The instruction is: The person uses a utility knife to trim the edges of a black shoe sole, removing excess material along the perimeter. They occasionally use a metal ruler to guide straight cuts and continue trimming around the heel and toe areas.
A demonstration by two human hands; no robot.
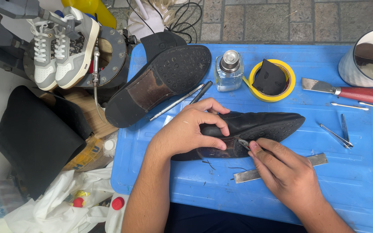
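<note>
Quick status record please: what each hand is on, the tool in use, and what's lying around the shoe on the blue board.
left hand: grips black shoe, lying on its side
right hand: holds small metal tool against the sole
surface: blue board
under right hand: metal strip
behind shoe: second shoe sole up, glass bottle, yellow tape roll
right side: red-handled knife, tweezers
near shoe: loose thread bits

A shoe-repair workshop, by every sign: black leather shoes (255,125) lying sole-up on a blue plastic work surface (350,181), amid a red-handled knife (346,90), tweezers (337,136), a flat metal file (247,174), a glass bottle (229,71) and yellow tape (272,80). Grey-and-white sneakers (61,47) mounted on a machine to the left, over a paved floor.
</note>
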